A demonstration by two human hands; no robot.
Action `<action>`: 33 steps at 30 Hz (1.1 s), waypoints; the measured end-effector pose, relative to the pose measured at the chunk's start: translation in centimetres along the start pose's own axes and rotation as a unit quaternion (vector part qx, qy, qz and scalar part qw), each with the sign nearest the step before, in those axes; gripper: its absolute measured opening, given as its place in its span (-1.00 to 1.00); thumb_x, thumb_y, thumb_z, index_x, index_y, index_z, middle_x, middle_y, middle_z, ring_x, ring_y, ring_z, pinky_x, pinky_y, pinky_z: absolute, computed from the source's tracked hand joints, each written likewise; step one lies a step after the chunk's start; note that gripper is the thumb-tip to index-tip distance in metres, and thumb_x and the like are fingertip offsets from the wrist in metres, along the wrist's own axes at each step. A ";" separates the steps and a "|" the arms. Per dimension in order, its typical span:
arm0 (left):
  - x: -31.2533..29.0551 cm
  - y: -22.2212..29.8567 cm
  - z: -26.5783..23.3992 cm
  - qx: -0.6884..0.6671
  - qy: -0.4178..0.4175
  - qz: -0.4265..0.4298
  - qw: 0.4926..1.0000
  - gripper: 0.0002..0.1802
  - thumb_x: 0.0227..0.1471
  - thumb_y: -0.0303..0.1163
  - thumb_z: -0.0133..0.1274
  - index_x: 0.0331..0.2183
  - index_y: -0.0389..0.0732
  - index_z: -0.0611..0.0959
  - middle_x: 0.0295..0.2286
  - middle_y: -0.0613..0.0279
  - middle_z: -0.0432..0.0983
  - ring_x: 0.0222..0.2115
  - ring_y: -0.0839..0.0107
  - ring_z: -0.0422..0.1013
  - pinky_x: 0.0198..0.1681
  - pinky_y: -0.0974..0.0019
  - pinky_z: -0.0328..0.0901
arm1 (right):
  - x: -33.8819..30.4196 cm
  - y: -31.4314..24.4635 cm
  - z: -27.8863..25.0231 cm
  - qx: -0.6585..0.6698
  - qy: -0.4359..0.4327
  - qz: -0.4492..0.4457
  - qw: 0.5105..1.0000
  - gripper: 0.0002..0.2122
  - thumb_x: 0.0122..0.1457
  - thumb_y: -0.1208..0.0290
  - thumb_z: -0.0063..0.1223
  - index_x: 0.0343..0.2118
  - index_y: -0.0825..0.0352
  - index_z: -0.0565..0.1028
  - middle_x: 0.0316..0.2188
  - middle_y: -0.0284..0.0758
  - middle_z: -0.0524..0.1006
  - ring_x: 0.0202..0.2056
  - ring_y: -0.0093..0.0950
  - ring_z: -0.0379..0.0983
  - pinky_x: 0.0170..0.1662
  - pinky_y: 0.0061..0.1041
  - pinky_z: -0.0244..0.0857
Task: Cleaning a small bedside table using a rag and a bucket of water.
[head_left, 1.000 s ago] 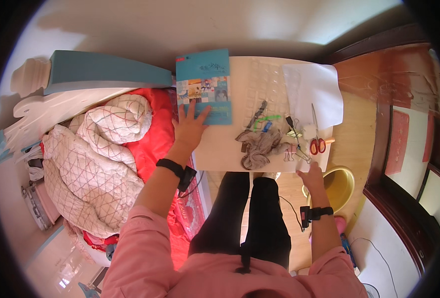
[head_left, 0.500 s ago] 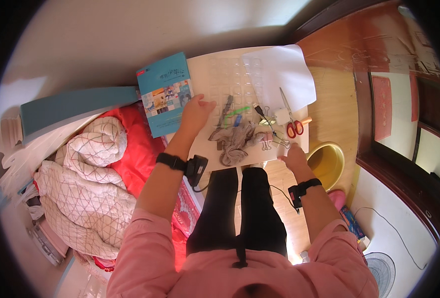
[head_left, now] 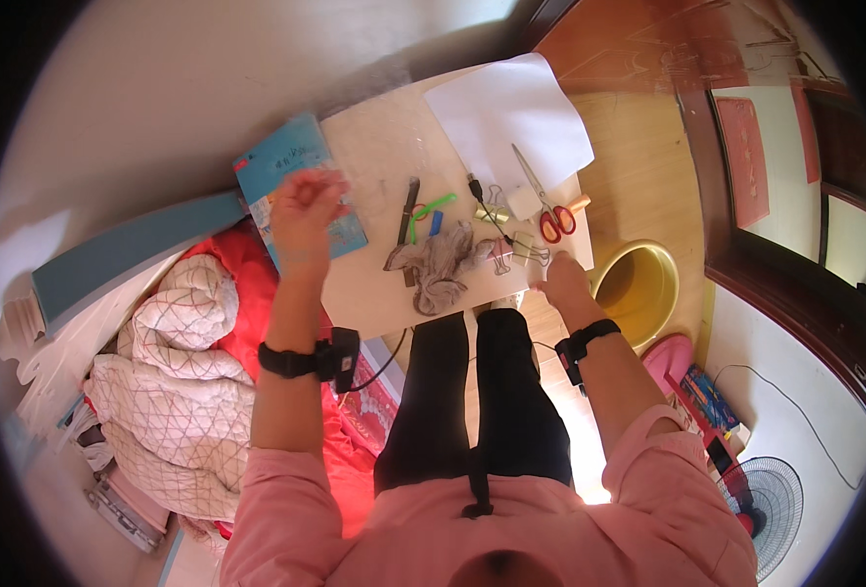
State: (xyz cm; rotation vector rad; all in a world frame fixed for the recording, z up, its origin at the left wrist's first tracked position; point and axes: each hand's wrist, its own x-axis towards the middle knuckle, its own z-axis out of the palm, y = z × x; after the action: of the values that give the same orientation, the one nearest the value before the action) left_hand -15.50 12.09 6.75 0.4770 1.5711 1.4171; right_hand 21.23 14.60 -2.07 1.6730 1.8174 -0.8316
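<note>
My left hand (head_left: 308, 207) is raised in front of the blue book (head_left: 286, 152), its curled fingers smeared by motion; whether they grip anything I cannot tell. A faint, blurred clear plastic sheet or tray (head_left: 386, 137) shows just right of it on the table. My right hand (head_left: 563, 277) is closed at the table's near right corner, its fingertips hidden, just below the red-handled scissors (head_left: 556, 223). Between the hands lie a crumpled grey cloth (head_left: 441, 269), a black pen (head_left: 409, 207), a green looped strip (head_left: 435, 205), a blue piece (head_left: 436, 224), binder clips (head_left: 529, 250) and a black cable (head_left: 476, 188).
White paper (head_left: 511, 117) covers the table's far right, with a white block (head_left: 523, 203) near it. A yellow bucket (head_left: 638, 293) stands on the floor at the right. A bed with a quilt (head_left: 174, 421) is at the left. A fan (head_left: 771, 509) stands lower right.
My left hand has moved left and up from the clear compartment tray to over the book. The tray has shifted left and blurred. My right hand stays by the table corner.
</note>
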 end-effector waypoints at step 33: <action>-14.6 -6.4 6.4 -0.201 -0.163 -0.267 0.928 -0.74 0.00 -0.56 0.03 -0.19 -0.14 0.50 -0.29 0.21 0.50 -0.22 0.32 0.44 -0.26 0.26 0.38 | -6.8 3.3 -7.2 0.634 -0.234 -0.102 0.730 -0.68 0.11 0.27 0.04 -0.11 0.31 0.39 -0.26 -0.16 0.52 -0.21 -0.35 0.48 -0.18 -0.32 0.34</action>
State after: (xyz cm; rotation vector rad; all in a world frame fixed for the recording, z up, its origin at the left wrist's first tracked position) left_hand -1.27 2.49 6.99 0.0220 0.9990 1.1184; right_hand 25.35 15.48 7.49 1.5795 0.9811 -2.7119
